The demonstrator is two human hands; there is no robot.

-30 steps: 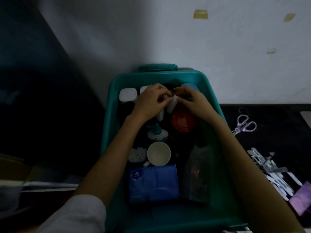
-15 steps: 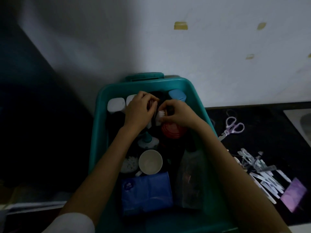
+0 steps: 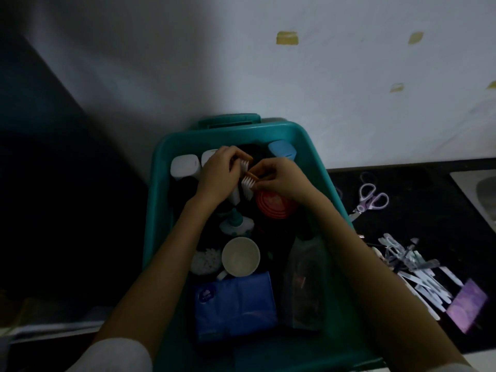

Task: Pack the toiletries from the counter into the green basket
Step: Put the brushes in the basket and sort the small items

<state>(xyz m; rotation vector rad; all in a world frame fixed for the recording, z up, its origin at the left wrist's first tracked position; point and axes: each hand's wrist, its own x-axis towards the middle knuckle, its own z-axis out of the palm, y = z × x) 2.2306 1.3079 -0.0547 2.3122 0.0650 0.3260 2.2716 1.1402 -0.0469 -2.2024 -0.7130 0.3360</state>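
The green basket (image 3: 161, 208) stands against the wall, filled with toiletries. Both hands are inside its far end. My left hand (image 3: 218, 175) grips a small brush with white bristles (image 3: 244, 165). My right hand (image 3: 281, 178) pinches a second white-bristled brush (image 3: 248, 182) with an orange back, close beside the first. Below them lie an orange round lid (image 3: 273, 206), a teal-capped bottle (image 3: 236, 224), a white cup (image 3: 240, 256), cotton swabs (image 3: 205, 261), a blue tissue pack (image 3: 234, 304) and a clear bag (image 3: 306, 280).
White containers (image 3: 185, 166) and a light blue one (image 3: 281, 150) stand at the basket's far end. On the dark counter to the right lie purple scissors (image 3: 371, 197), a heap of white sachets and sticks (image 3: 418, 275) and a purple packet (image 3: 467, 307). A sink edge (image 3: 480, 189) is far right.
Both hands stayed at the basket's far end. The two white-bristled brushes have come into sight between the fingers. The camera shifted a little to the right.
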